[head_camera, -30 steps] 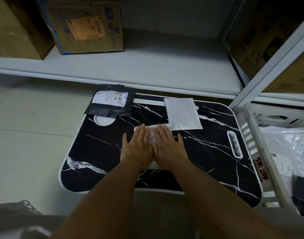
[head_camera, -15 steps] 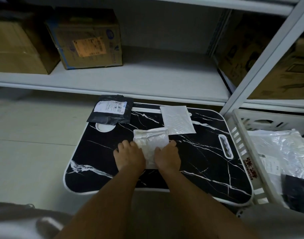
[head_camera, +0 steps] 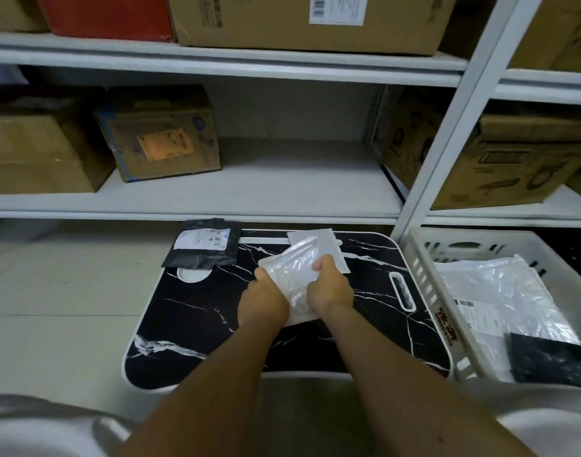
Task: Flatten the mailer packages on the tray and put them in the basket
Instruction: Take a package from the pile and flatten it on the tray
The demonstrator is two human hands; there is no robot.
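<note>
Crinkly clear plastic mailer (head_camera: pixel 294 278) is up off the marble-print tray (head_camera: pixel 190 328) now; a second ago both palms were pressed flat on it, half a second ago the fingers were curling under its near edge, so the flattening looks done and this is probably the carry to the basket. Left hand (head_camera: pixel 264 300) has its fingers curled round the mailer's left edge, right hand (head_camera: pixel 328 286) grips the right edge with the thumb on top, and the mailer sits tilted between them, raised a bit above the tray. White slotted basket (head_camera: pixel 424 275) is off to the right of the right hand (already has a couple of bags in it). Just past the fingers lies a white mailer (head_camera: pixel 330 245), and beyond the left hand a black mailer (head_camera: pixel 205 247) with a label, both not done yet I'd guess.
</note>
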